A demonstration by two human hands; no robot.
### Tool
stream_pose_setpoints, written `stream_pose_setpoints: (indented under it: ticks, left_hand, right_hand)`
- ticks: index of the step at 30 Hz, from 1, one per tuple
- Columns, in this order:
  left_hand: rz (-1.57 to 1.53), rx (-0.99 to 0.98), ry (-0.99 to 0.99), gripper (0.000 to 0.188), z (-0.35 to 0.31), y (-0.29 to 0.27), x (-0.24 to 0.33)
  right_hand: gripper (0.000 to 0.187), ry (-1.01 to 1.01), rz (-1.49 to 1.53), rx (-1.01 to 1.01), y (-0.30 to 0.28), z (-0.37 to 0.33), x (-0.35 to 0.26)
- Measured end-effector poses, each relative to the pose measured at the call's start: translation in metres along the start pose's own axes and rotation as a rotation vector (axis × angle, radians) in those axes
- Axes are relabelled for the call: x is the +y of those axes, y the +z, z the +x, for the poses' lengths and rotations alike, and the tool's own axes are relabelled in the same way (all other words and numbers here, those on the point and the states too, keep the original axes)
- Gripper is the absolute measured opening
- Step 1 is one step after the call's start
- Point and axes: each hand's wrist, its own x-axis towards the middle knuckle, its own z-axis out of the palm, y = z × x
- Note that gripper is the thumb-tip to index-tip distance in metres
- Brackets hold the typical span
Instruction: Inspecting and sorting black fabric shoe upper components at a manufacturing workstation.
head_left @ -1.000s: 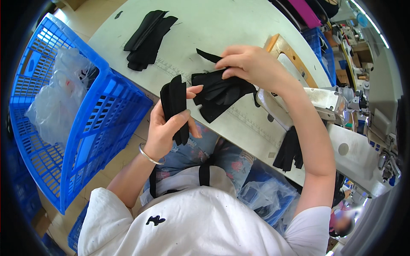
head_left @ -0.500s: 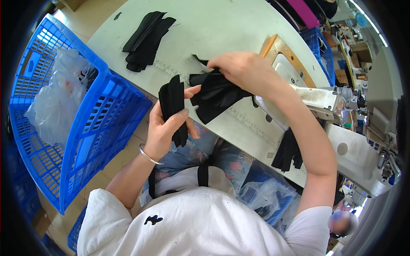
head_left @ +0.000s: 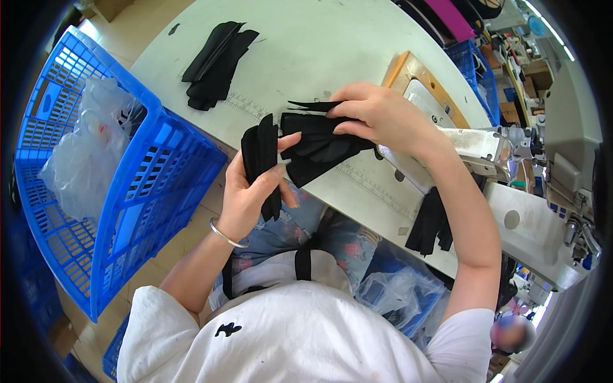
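Clasping an upright bundle of narrow black fabric strips [head_left: 258,150] in the left fingers [head_left: 265,180], unchanged; pinching a thin forked black fabric piece [head_left: 313,106] in the right fingers [head_left: 352,111], lowered and levelled over the past second, at the far edge of a fanned black fabric pile [head_left: 313,153] on the pale green counter [head_left: 306,51]; apparently singling it out from there; showing, along the counter, printed ruler markings [head_left: 377,189] too small to read; wearing a small black emblem [head_left: 228,329] on a white cloth shirt [head_left: 306,338], without legible lettering.
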Motion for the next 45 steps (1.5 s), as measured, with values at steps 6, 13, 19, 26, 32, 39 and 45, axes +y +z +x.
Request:
stream_pose_setpoints:
  ticks: [6,13,19,26,32,39,45]
  left_hand:
    - [-0.017,0.021,-0.006,0.031,0.001,0.002,0.001]
    - [-0.020,0.039,0.001,0.029,0.001,0.002,-0.001]
    - [-0.035,0.033,0.005,0.027,0.001,0.002,-0.002]
    - [-0.029,0.042,0.001,0.027,0.000,0.005,0.000]
    - [0.013,0.044,0.083,0.030,0.002,0.011,0.011]
    - [0.193,0.025,-0.055,0.036,0.007,0.016,0.016]
    - [0.164,0.042,-0.106,0.028,0.012,0.018,0.024]
  right_hand:
    - [0.019,-0.041,-0.102,-0.012,0.001,-0.002,-0.005]
    - [0.021,0.014,-0.110,-0.088,0.001,-0.003,-0.008]
    - [0.018,0.190,0.137,-0.013,0.009,0.000,0.001]
    - [0.022,0.280,0.453,-0.027,0.010,-0.001,0.010]
    - [0.024,0.294,0.414,0.033,0.009,-0.006,-0.003]
    - [0.025,0.346,0.302,0.333,0.022,-0.003,0.010]
    - [0.022,0.501,0.821,0.242,0.010,-0.005,-0.003]
